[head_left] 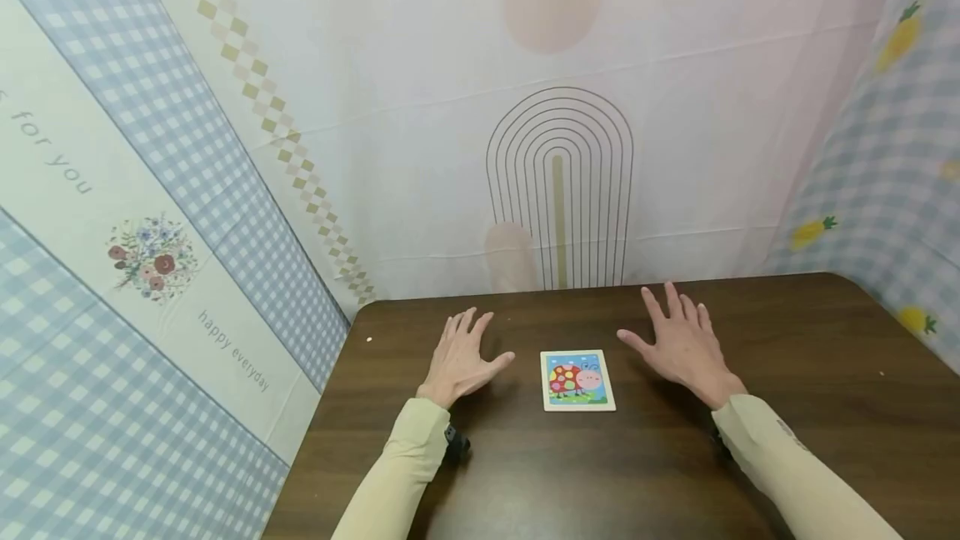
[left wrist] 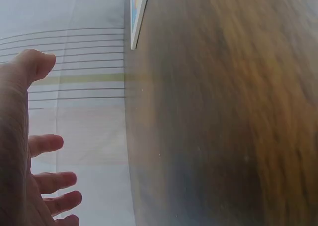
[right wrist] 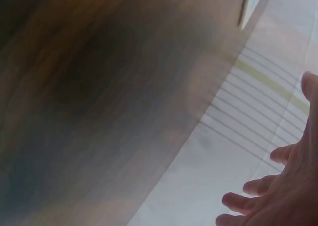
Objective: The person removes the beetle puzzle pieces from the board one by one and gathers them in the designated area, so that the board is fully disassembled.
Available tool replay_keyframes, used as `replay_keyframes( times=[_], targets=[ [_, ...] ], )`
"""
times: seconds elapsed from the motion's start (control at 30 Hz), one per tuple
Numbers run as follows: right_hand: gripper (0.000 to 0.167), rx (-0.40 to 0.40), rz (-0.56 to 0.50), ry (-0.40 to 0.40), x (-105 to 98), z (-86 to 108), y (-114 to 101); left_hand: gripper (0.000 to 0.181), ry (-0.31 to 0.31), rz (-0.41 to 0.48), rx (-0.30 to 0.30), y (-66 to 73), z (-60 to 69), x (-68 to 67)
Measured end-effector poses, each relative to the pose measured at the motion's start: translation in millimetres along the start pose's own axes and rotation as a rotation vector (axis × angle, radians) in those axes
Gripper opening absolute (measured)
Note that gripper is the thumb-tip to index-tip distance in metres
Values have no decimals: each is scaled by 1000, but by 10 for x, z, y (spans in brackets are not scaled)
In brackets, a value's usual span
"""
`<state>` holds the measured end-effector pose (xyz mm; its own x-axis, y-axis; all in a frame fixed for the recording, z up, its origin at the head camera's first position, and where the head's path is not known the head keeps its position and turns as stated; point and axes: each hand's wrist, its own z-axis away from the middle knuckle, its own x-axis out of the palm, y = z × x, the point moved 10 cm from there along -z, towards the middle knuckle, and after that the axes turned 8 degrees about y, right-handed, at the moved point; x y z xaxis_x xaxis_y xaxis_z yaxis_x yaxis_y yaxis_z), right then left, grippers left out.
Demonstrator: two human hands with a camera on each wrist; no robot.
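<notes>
White-bordered ladybug picture (head_left: 577, 382), flat on brown surface (head_left: 570, 473); left hand (head_left: 456, 362), right hand (head_left: 686, 348) flanking it, spread, empty. Thin edges, I judge, could make pinching slip.

Head cam's peering forward and down from up behind the fingers (head_left: 673, 303), while each wrist cam sits close behind its set, low over the table (head_left: 570, 482), facing the lined backdrop (head_left: 420, 182) beyond, both catching some card (head_left: 577, 382).
</notes>
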<state>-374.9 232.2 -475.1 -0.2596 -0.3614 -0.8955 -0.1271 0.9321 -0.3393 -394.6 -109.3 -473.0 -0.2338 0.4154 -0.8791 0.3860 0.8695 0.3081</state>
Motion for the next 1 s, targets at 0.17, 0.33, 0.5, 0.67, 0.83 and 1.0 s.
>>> replay_keyframes(
  times=[0.17, 0.33, 0.5, 0.67, 0.83, 1.0],
  targets=[
    [100, -13, -45, 15, -29, -6, -98, 83, 2, 29, -18, 40, -5, 29],
    [97, -11, -92, 7, -21, -28, -164, 78, 8, 99, -26, 116, -25, 40],
    [87, -4, -186, -38, 32, -50, -225, 75, 11, 138, -21, 206, -45, 58],
    [64, -34, -275, -61, 71, -51, -308, 68, -15, 126, 12, 333, -39, 122],
    [45, -56, -332, -98, 158, -61, -365, 63, -56, 79, 38, 442, -34, 233],
    [29, -66, -375, -122, 269, -64, -383, 63, -93, 65, 48, 528, -25, 354]
  ],
)
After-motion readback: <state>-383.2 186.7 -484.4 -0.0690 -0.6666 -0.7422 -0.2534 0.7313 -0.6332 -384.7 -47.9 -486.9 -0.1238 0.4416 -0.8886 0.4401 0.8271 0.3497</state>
